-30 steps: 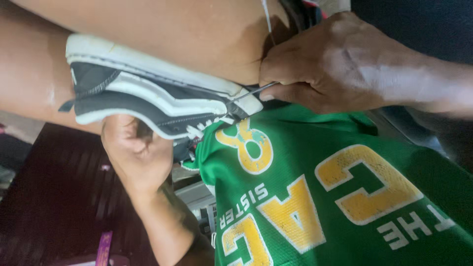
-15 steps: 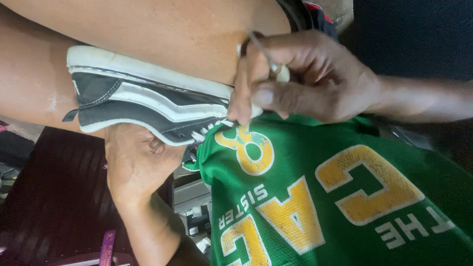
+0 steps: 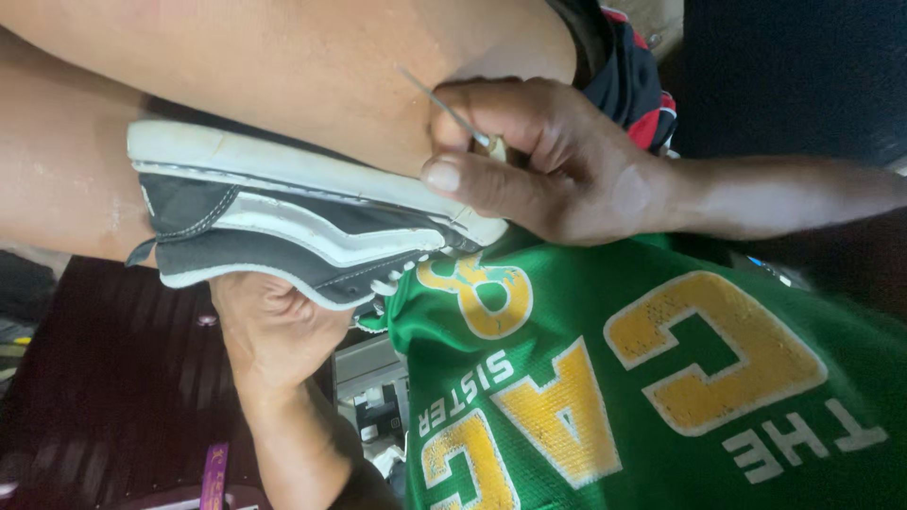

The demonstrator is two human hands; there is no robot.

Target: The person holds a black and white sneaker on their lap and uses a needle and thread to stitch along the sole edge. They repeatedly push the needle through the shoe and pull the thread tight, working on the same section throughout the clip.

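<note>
Right hand [image 3: 557, 170] pinching thin needle [image 3: 444, 104] above sole edge of black-and-white sneaker [image 3: 293, 227]. Left hand [image 3: 274, 326] gripping sneaker from beneath. Sneaker pressed against bare leg [image 3: 283, 76], beside green jersey [image 3: 661, 397].

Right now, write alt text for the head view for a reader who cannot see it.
A right hand pinches a thin metal needle just above the white sole edge of a black and white sneaker. The left hand holds the shoe from the other side. The shoe rests against a bare leg, beside a green shirt with yellow lettering.
</note>
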